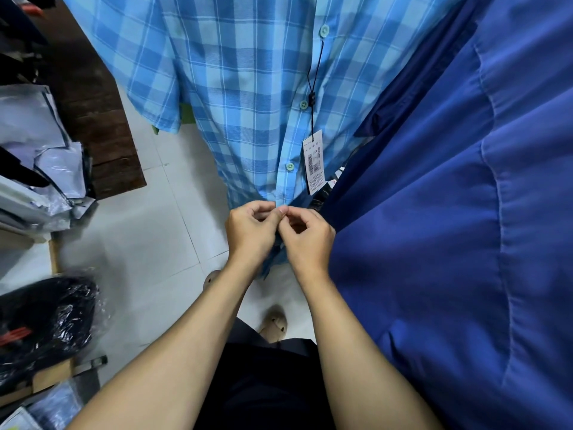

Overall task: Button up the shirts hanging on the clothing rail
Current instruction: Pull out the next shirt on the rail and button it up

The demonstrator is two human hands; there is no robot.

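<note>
The checked shirt (pixel 235 88) hangs in front of the person. Another shirt (pixel 465 212) hangs just to its right, touching it. A tag (pixel 314 162) hangs on a string down the checked shirt's front. Both hands meet at the bottom of that shirt, left hand (pixel 251 232) beside right hand (pixel 305 235). Bags (pixel 40 144) lie on the left, with the floor (pixel 148 237) below.

A short-sleeved shirt in light and mid-blue checks (pixel 248 88) is seen hanging, front facing the viewer. Three pale green buttons (pixel 324 30) are fastened down its placket. A plain, darker blue shirt (pixel 465 212) hangs just beside it, to the right.
</note>
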